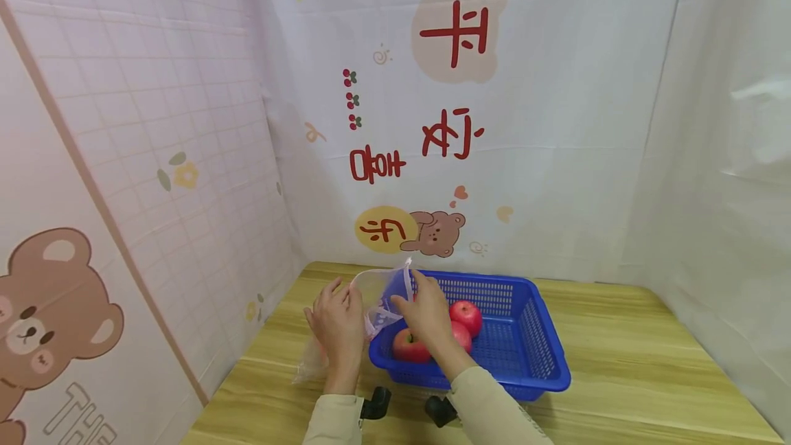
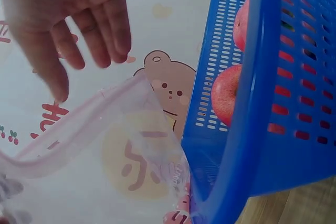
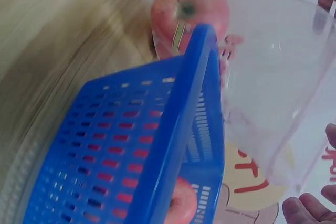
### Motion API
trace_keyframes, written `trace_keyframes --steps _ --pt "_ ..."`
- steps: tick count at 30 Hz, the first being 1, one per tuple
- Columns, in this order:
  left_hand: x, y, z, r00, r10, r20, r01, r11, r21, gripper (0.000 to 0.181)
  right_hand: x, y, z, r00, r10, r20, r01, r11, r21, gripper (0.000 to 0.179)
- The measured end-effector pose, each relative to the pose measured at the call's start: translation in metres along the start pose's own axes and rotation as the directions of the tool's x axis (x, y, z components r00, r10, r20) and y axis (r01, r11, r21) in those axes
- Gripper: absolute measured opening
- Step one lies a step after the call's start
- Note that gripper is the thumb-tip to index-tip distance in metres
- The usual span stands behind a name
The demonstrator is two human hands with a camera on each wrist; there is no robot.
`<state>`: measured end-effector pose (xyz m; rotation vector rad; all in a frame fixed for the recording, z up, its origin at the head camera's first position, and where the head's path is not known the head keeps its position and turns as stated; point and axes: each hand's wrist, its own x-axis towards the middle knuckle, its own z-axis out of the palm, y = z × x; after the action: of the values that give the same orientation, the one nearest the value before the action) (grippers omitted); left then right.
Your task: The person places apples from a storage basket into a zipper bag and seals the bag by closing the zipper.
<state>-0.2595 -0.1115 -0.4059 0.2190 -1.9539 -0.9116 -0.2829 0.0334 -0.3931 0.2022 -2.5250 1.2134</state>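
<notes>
A clear zip bag (image 1: 378, 294) with a pink-edged mouth stands spread between the two hands. My left hand (image 1: 338, 321) holds its mouth edge on the left. In the right wrist view an apple (image 3: 184, 11) shows through the lower part of the bag, beside the basket. My right hand (image 1: 430, 311) is over the blue basket (image 1: 546, 342), close to the bag's slider corner, its fingers loosely spread and holding nothing in the left wrist view. Several red apples (image 1: 466, 318) lie in the left part of the basket, partly hidden by my right forearm.
The basket sits on a wood-grain table (image 1: 612, 349). A printed white cloth (image 1: 556, 122) with red characters and bears hangs behind and along the sides. More clear plastic (image 3: 23, 166) lies near the basket in the right wrist view.
</notes>
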Motion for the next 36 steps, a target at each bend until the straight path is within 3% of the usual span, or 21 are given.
trace_keyframes --steps 10,23,36 --pt "-0.002 -0.003 -0.004 1.000 0.012 0.003 -0.012 1.000 0.004 0.022 0.003 0.026 -0.018 0.999 0.039 -0.036 -0.039 0.999 0.007 0.065" --pt "-0.010 -0.006 -0.008 1.000 0.018 0.003 -0.018 1.000 -0.012 0.019 0.001 0.076 -0.030 0.992 0.100 -0.075 -0.101 0.995 -0.005 0.060" --pt "-0.015 -0.008 -0.009 0.999 -0.001 0.037 0.003 0.998 -0.064 0.019 -0.005 0.102 -0.035 0.983 0.162 -0.086 -0.165 0.986 -0.027 0.059"
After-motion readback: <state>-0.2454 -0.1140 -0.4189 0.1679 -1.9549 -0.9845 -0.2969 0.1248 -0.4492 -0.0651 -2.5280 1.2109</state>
